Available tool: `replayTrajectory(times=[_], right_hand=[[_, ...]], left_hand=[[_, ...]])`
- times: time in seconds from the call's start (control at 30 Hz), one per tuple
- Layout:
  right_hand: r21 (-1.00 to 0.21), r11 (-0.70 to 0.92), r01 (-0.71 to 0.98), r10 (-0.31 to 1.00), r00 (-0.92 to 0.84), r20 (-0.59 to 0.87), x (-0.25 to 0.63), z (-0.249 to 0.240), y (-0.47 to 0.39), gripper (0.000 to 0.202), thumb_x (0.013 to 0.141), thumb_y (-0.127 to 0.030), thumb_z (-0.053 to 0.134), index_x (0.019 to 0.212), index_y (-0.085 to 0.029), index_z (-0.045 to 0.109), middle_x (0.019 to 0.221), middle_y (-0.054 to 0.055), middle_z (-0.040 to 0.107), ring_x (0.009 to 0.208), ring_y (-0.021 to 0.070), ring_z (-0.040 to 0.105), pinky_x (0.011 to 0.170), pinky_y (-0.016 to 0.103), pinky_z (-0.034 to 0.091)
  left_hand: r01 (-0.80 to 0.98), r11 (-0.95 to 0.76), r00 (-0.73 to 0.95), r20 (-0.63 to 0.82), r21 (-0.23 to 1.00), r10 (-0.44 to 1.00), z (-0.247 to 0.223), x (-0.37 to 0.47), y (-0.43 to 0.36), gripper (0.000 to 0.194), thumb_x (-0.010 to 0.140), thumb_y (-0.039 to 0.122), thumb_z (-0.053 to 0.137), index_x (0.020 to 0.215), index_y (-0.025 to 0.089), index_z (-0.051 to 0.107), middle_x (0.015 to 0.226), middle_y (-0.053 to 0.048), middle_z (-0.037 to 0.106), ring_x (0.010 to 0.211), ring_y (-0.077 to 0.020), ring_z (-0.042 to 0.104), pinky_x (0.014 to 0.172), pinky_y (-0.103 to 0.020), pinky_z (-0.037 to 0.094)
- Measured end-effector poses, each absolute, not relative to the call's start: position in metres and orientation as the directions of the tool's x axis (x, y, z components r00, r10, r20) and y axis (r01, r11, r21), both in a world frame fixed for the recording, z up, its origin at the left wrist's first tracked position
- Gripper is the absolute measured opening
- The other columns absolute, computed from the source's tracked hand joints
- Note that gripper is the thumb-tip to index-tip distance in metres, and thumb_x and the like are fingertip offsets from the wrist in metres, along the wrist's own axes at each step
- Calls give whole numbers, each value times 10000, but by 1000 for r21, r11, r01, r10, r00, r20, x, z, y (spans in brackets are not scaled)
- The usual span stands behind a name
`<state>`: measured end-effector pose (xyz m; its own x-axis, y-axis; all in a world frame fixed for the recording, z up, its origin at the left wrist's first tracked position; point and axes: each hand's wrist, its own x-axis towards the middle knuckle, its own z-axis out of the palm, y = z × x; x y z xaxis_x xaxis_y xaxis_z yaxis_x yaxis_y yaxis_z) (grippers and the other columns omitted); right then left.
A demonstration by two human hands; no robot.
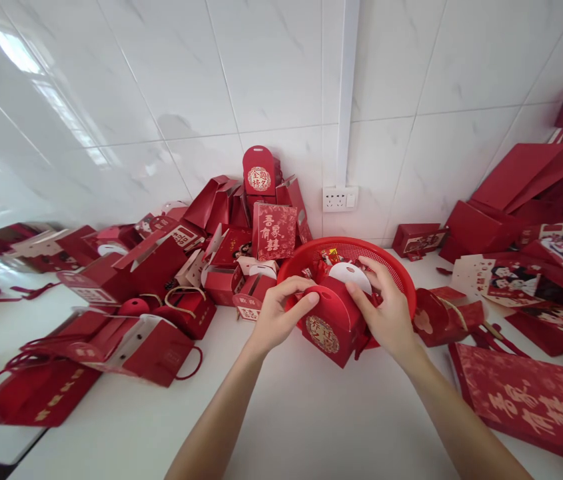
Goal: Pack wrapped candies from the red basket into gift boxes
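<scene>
Between my hands is a red gift box (328,330) with a round gold emblem on its front and a rounded handle flap at the top. My left hand (284,310) pinches the front flap by its curved edge. A second flap, white on its inner face, stands apart behind it, and my right hand (386,303) grips that one, so the top of the box is open. The box is held at the front rim of a red plastic basket (406,287). Small wrapped pieces, one with yellow (332,255), lie in the basket behind the box.
Many red gift boxes (148,267) and bags are heaped on the left and against the tiled wall. A flat red box (526,400) lies at the front right, with more boxes (506,200) piled beyond it. A wall socket (340,199) sits behind the basket.
</scene>
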<state>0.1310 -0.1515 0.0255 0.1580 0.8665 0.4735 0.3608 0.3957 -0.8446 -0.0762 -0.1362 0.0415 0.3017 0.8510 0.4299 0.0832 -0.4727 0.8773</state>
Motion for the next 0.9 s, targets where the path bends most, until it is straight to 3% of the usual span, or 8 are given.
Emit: replayTrajectory(times=[0.07, 0.2, 0.33, 0.43, 0.63, 0.73, 0.9], right_hand=[[-829, 427, 361, 856, 133, 499, 131, 26, -152, 443, 923, -491, 647, 1292, -249, 601, 1270, 98, 717, 1228, 286, 650, 1032, 451, 515], [-791, 504, 347, 840, 16, 542, 130, 29, -154, 260, 972, -432, 593, 1132, -261, 704, 1202, 65, 748, 1146, 254, 689, 1027, 424, 520], [-758, 552, 348, 815, -35, 578, 131, 31, -154, 254, 976, -441, 578, 1025, -259, 748, 1119, 66, 770, 1120, 265, 695, 1020, 447, 523], [-737, 568, 365, 809, -87, 581, 131, 31, -155, 303, 986, -466, 553, 963, -257, 770, 1166, 79, 756, 1153, 277, 684, 1030, 466, 520], [-736, 573, 360, 812, -132, 568, 134, 31, -155, 293, 992, -452, 554, 1031, -248, 761, 1303, 90, 702, 1271, 272, 621, 1098, 466, 474], [-784, 503, 365, 856, -86, 509, 142, 34, -152, 324, 980, -487, 561, 1140, -246, 707, 1299, 91, 699, 1253, 271, 629, 1086, 469, 476], [-842, 299, 449, 954, -114, 278, 159, 36, -147, 404, 950, -579, 549, 1132, -237, 664, 1008, 70, 768, 947, 266, 730, 907, 467, 556]], left_hand=[[102, -474, 275, 434, 874, 858, 39, -74, -137, 216, 905, 381, 687, 909, 175, 752, 942, -84, 732, 899, -204, 655, 834, -320, 514], [108, -478, 214, 449, 872, 867, 32, -70, -138, 234, 873, 329, 729, 1069, 201, 735, 1018, -72, 726, 964, -204, 660, 900, -325, 522], [102, -546, 205, 520, 832, 829, 29, -65, -139, 275, 861, 252, 714, 1134, 228, 726, 1162, -86, 681, 1079, -213, 636, 953, -329, 518], [97, -564, 218, 535, 820, 816, 30, -62, -139, 320, 861, 217, 671, 1177, 244, 717, 1319, -103, 627, 1245, -251, 583, 1033, -366, 493], [166, -516, 312, 452, 840, 836, 35, -64, -139, 218, 887, 226, 584, 944, 226, 794, 1347, -102, 642, 1319, -282, 556, 1180, -467, 367], [199, -485, 287, 423, 851, 860, 37, -68, -137, 204, 870, 245, 599, 902, 218, 798, 1312, -107, 660, 1300, -286, 571, 1166, -460, 382], [262, -408, 262, 342, 875, 902, 40, -75, -136, 185, 842, 278, 614, 865, 219, 789, 1411, -106, 609, 1346, -316, 539, 1160, -475, 376]])
